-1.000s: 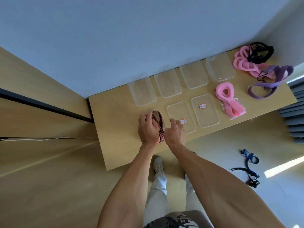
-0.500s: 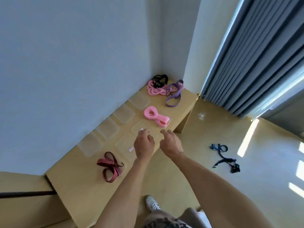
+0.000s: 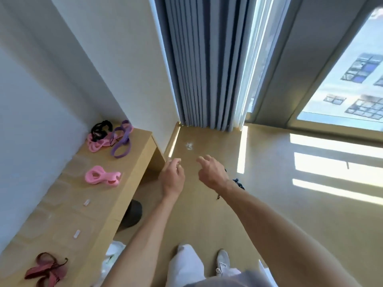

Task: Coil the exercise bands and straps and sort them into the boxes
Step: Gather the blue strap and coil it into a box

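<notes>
A coiled pink band [image 3: 102, 177] lies near the front edge of the wooden counter [image 3: 132, 154], about midway along it, and a dark red striped strap [image 3: 46, 269] rests loosely folded at the counter's near end. At the far end, close to the wall corner, a heap of pink bands [image 3: 95, 145] lies under a black strap [image 3: 101, 127], with a purple band [image 3: 121, 141] looped just beside them toward the counter's far edge. Clear plastic boxes [image 3: 77, 164] stand in rows along the counter's wall side, faint and hard to count; 2 small white labels [image 3: 86, 202] show between them. Both of the person's hands are held out over the tan floor [image 3: 269, 193], away from the counter. The left hand [image 3: 172, 178] is empty with fingers loosely curled; the right hand [image 3: 211, 172] is empty with fingers spread. A dark blue strap [image 3: 238, 184] lies on the floor, mostly hidden behind the right wrist. Grey curtains [image 3: 203, 59] hang beside a sunlit window [image 3: 342, 79].
</notes>
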### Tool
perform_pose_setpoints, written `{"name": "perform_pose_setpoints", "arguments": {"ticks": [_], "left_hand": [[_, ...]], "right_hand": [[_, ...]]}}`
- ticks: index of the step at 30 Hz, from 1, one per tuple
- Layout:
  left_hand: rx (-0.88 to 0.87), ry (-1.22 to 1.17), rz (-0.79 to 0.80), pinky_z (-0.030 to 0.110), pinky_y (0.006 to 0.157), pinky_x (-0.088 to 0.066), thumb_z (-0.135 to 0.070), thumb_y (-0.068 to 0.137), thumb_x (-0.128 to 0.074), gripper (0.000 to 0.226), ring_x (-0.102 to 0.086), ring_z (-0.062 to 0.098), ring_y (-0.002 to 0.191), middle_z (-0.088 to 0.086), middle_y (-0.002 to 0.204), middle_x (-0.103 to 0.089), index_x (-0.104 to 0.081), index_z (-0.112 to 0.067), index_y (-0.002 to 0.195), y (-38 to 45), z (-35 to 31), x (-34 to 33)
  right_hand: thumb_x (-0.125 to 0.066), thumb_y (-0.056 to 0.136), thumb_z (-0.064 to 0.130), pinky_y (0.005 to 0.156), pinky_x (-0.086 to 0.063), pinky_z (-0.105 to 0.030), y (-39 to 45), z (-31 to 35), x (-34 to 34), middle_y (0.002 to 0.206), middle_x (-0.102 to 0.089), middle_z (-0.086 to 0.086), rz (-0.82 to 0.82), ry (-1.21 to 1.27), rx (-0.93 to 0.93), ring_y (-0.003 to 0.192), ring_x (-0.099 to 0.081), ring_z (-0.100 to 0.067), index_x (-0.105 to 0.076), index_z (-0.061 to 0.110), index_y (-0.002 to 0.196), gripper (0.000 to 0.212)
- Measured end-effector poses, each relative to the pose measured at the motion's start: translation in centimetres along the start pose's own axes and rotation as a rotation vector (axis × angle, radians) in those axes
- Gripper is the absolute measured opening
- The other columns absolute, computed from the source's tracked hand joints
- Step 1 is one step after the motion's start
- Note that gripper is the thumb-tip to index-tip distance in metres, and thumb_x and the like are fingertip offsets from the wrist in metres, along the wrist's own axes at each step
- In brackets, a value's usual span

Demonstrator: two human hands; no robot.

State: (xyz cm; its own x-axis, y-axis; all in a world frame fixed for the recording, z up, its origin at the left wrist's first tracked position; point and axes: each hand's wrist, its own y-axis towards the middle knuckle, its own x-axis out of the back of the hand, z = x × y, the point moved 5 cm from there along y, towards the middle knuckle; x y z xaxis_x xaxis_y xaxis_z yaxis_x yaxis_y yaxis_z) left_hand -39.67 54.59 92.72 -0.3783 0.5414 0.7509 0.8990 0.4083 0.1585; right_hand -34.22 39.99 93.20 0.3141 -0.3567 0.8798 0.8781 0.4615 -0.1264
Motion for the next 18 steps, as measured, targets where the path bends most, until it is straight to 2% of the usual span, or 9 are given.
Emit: {"name": "perform_pose_setpoints", "arguments": {"ticks": [3, 6, 9, 14, 18], "left_hand": [[-0.043, 0.009, 0.065, 0.02, 0.08, -0.046, -0.009, 0.1, -0.051, 0.028, -0.064, 0.02, 0.103, 0.008, 0.118, -0.068, -0.067, -0.008, 0.123, 1.8, -4.4, -5.1], [-0.081, 0.04, 0.129, 0.033, 0.078, -0.055, -0.007, 0.097, -0.053, 0.029, -0.065, 0.024, 0.095, 0.008, 0.114, -0.068, -0.067, -0.008, 0.122, 3.6, -7.2, -9.9], [-0.07, 0.045, 0.177, 0.038, 0.073, -0.055, -0.005, 0.094, -0.055, 0.028, -0.066, 0.027, 0.089, 0.008, 0.109, -0.068, -0.068, -0.009, 0.119, 5.8, -8.4, -14.8], [-0.026, 0.064, 0.242, 0.04, 0.072, -0.055, -0.005, 0.094, -0.054, 0.028, -0.065, 0.029, 0.088, 0.008, 0.109, -0.068, -0.068, -0.01, 0.118, 10.8, -9.3, -22.3], [-0.011, 0.075, 0.249, 0.04, 0.067, -0.055, -0.005, 0.093, -0.056, 0.025, -0.065, 0.031, 0.084, 0.008, 0.106, -0.067, -0.068, -0.009, 0.115, 15.7, -10.9, -25.8]], "right_hand": [[-0.047, 0.086, 0.004, 0.075, -0.055, -0.04, 0.6, -6.4, 2.0, 0.116, -0.058, -0.011, -0.005, -0.018, -0.066, 0.097, -0.061, -0.034, -0.054, 0.014, 0.131, 0.047], [-0.046, 0.083, 0.003, 0.078, -0.054, -0.04, 2.1, -12.3, 3.1, 0.117, -0.059, -0.011, 0.008, 0.0, -0.144, 0.099, -0.061, -0.033, -0.054, 0.015, 0.132, 0.051], [-0.047, 0.083, 0.003, 0.081, -0.054, -0.042, 4.7, -17.5, 3.4, 0.118, -0.059, -0.009, 0.051, -0.016, -0.192, 0.099, -0.061, -0.032, -0.054, 0.016, 0.132, 0.051], [-0.048, 0.087, 0.005, 0.084, -0.054, -0.042, 11.3, -23.6, 3.9, 0.122, -0.057, -0.011, 0.107, -0.023, -0.176, 0.1, -0.062, -0.032, -0.051, 0.016, 0.137, 0.052], [-0.048, 0.085, 0.002, 0.079, -0.054, -0.039, 16.7, -26.7, 5.3, 0.117, -0.059, -0.01, 0.109, -0.035, -0.108, 0.098, -0.061, -0.031, -0.052, 0.016, 0.137, 0.054]]}}
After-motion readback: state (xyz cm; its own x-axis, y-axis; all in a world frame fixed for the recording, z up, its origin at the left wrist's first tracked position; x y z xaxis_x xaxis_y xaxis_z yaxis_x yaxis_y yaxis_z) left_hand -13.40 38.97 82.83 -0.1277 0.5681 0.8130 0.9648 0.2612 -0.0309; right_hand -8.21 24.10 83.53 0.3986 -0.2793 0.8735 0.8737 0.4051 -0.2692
